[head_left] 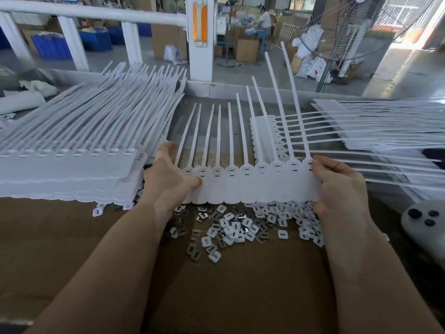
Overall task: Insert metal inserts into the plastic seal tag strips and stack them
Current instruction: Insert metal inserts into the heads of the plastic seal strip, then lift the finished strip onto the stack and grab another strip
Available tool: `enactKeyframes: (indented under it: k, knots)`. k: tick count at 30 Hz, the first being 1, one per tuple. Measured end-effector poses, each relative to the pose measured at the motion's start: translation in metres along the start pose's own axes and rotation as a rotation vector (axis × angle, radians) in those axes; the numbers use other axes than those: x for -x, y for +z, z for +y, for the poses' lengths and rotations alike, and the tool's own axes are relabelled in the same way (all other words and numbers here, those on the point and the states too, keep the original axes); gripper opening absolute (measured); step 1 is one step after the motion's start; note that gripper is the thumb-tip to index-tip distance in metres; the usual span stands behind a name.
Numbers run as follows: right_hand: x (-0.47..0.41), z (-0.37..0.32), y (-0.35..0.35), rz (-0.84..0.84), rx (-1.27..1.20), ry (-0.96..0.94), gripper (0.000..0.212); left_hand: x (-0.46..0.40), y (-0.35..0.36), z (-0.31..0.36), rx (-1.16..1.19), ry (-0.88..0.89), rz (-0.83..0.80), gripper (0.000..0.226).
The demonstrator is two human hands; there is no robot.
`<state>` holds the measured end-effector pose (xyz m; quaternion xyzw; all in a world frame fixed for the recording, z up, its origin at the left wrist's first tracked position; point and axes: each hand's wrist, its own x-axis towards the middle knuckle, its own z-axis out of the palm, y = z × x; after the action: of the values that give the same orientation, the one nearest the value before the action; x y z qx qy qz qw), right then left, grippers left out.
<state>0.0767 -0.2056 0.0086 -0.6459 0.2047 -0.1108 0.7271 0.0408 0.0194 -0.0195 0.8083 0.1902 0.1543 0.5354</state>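
I hold a white plastic seal tag strip (250, 186) level above the table, its several thin tails pointing away from me. My left hand (168, 179) grips its left end and my right hand (337, 186) grips its right end. Under it lies a loose pile of metal inserts (199, 216) mixed with small white plastic caps (240, 229) on brown cardboard (240, 285). A tall stack of strips (79, 153) sits at the left. Another pile of strips (375, 131) lies at the right, tails pointing left.
A metal rail (240, 91) edges the table's far side, with a white post (201, 39) behind it. A grey controller-like device (423, 227) rests at the right edge. A fan (366, 27) stands at the back right. A person works in the far background.
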Motion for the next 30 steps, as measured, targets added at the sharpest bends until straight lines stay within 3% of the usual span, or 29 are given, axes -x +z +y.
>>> enactKeyframes:
  k: [15, 30]
  knots:
    - [-0.006, -0.001, -0.004, 0.017, 0.014, 0.018, 0.016, -0.002, -0.005, 0.003, 0.354, 0.099, 0.088, 0.077]
    - [-0.009, 0.003, -0.004, 0.041, -0.032, 0.012, 0.018, 0.0, -0.005, 0.003, 0.418, 0.171, 0.094, 0.072]
